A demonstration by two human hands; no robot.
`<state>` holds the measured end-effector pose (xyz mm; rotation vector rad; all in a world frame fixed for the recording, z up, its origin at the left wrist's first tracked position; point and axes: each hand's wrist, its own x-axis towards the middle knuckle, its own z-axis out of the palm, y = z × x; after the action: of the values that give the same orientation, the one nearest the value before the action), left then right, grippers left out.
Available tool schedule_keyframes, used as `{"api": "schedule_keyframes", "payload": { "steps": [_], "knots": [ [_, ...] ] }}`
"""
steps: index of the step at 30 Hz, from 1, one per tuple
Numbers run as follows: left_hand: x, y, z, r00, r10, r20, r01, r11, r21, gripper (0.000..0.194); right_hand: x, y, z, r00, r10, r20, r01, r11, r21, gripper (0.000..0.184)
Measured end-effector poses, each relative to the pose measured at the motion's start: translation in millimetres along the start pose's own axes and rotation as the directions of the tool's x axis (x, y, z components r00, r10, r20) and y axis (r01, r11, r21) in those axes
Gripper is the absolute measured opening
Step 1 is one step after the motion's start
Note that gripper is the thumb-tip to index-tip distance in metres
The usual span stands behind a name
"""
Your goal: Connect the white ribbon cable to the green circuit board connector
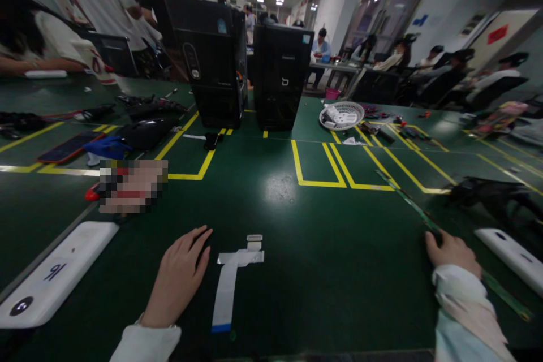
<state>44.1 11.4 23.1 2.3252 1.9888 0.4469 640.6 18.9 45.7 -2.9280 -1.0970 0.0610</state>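
Note:
A white flat ribbon cable (226, 294) with a blue end lies on the green table (322, 271). Clear tape crosses its upper part, beside a small connector (254, 238). Just left of the cable, my left hand (180, 271) rests palm down, fingers stretched out and holding nothing. Far to the right, my right hand (453, 254) is closed over a long, thin green strip (413, 206), which runs diagonally across the table and out on both sides of the hand. The fingertips there are partly hidden.
Two black computer towers (212, 68) stand at the back. A white basket (341, 115) holds pale scraps. White devices lie at left (59, 277) and right (513, 257). Yellow tape (322, 184) marks rectangles. A black tool bag-like object (487, 195) sits at right. Several people are beyond.

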Motion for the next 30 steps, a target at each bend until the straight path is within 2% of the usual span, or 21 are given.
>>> {"api": "schedule_keyframes", "payload": {
  "steps": [3, 6, 10, 14, 20, 25, 30],
  "knots": [
    [0.0, -2.6, 1.9, 1.0, 0.008, 0.0, -0.008, 1.0, 0.003, 0.048, -12.4, 8.7, 6.8, 0.998, -0.057, -0.022, 0.057, 0.998, 0.003, 0.068],
    [-0.7, -5.3, 3.4, 1.0, 0.014, -0.003, -0.014, 1.0, 0.0, 0.049, -20.3, 14.6, 16.7, 0.985, -0.141, -0.101, 0.143, 0.99, 0.013, 0.067],
    [-0.8, -4.6, 2.5, 1.0, 0.006, 0.001, -0.006, 1.0, -0.004, 0.049, -17.9, 19.6, 32.4, 0.921, -0.33, -0.208, 0.344, 0.938, 0.035, 0.066],
    [0.2, -1.9, 1.6, 1.0, 0.022, -0.017, -0.022, 1.0, 0.003, 0.049, -8.2, 18.3, 44.4, 0.818, -0.494, -0.294, 0.526, 0.85, 0.035, 0.063],
    [0.0, -1.9, 2.2, 0.999, 0.043, -0.028, -0.042, 0.999, 0.024, 0.048, -6.9, -7.5, 46.2, 0.583, -0.712, -0.392, 0.782, 0.623, 0.031, 0.05],
    [0.6, -2.0, 1.9, 0.999, 0.035, -0.017, -0.034, 0.999, 0.017, 0.048, -21.0, -51.9, 38.1, 0.423, -0.821, -0.383, 0.897, 0.441, 0.046, 0.044],
    [0.4, -0.3, 0.5, 1.0, 0.012, -0.002, -0.012, 1.0, 0.009, 0.048, -47.5, -113.5, 31.2, 0.339, -0.872, -0.354, 0.94, 0.327, 0.097, 0.04]
  ]
}}
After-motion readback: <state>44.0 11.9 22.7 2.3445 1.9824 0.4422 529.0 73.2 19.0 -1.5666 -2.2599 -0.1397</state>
